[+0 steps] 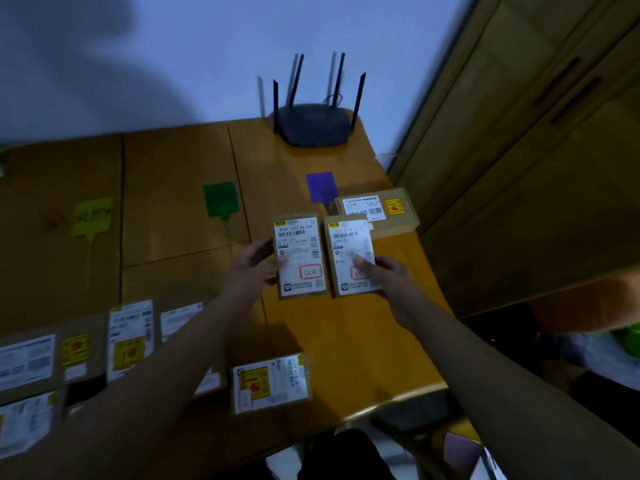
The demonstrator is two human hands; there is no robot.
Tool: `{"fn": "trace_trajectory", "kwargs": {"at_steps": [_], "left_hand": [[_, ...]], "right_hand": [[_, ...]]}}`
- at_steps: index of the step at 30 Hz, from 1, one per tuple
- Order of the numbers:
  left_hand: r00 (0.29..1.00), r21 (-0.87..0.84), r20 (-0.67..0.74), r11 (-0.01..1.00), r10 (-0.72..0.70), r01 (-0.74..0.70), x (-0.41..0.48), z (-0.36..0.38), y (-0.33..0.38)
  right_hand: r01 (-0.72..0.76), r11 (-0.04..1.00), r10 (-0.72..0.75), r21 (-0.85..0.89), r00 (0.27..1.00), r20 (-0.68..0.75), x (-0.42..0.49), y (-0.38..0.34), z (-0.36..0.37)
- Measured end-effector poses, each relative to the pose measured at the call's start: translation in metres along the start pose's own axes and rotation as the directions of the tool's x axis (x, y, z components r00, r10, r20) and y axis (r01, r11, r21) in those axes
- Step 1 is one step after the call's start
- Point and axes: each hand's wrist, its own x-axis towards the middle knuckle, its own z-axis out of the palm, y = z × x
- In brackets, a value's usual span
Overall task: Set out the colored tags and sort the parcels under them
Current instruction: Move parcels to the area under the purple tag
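Note:
Three coloured tags lie on the wooden table [363, 341]: a yellow tag [92, 216] at the left, a green tag [221, 199] in the middle, a purple tag [321, 187] at the right. My left hand [256, 263] holds a small labelled parcel [300, 255] by its left edge. My right hand [389, 275] grips a second parcel [350, 258] beside it, thumb on its label. Both parcels are held just in front of the purple tag. A third parcel [377, 211] lies flat to the right of the purple tag.
Several labelled parcels [130, 337] lie at the near left, and one parcel [272, 382] sits near the front edge. A black router [313, 124] with antennas stands at the table's back. A wooden cabinet [536, 150] is on the right.

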Motion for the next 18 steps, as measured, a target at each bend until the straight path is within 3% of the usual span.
{"fn": "trace_trajectory", "kwargs": {"at_steps": [9,18], "left_hand": [[0.980,0.026,-0.156,0.991,-0.123,0.129,0.038,0.050,-0.024],[0.978,-0.036,-0.170,0.993,-0.118,0.113,0.042,0.054,-0.027]], "right_hand": [[-0.162,0.980,0.157,-0.120,0.986,-0.046,0.069,0.035,-0.076],[-0.091,0.946,0.066,-0.311,0.994,-0.089,0.101,0.044,-0.074]]}}
